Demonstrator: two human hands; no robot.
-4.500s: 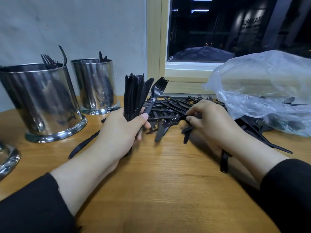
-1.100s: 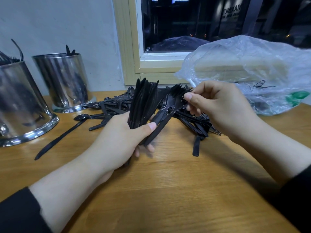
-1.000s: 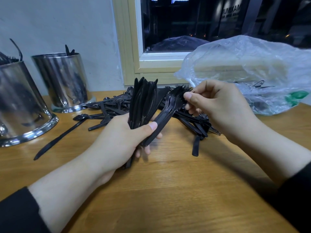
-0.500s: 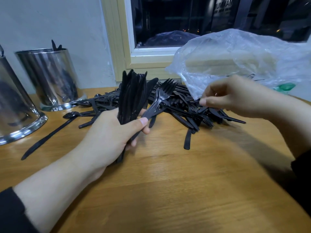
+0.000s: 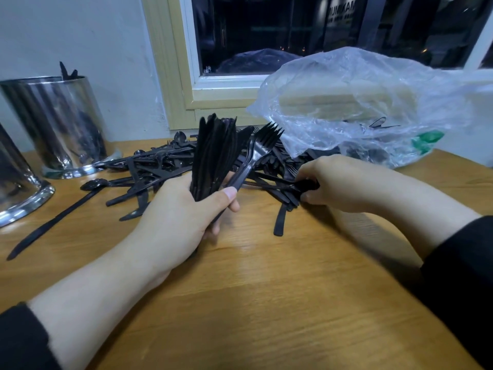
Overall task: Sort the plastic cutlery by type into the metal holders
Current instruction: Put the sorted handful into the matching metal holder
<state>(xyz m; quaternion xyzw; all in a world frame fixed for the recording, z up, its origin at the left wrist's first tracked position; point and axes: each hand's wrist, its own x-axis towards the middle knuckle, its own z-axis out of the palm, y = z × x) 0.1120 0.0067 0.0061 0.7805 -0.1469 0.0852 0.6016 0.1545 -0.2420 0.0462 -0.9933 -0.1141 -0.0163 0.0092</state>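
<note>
While the left hand (image 5: pixel 176 220) grips a knife bundle (image 5: pixel 213 153) and forks (image 5: pixel 262 145), the right hand (image 5: pixel 336 182) pinches cutlery in the table's pile (image 5: pixel 160 166). Dark handles poke from the far holder (image 5: pixel 56 124); the near holder (image 5: pixel 16 182) is cropped, contents unseen.

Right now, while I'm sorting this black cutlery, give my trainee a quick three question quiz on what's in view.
1. True or false: the left hand grips a bundle of black cutlery upright.
2. Where is the right hand? A in the plastic bag; B at the loose cutlery pile; C on a metal holder.
3. Fill in: the fork is held by the ___ hand.

Key: 1 true; 2 B; 3 left.
</note>
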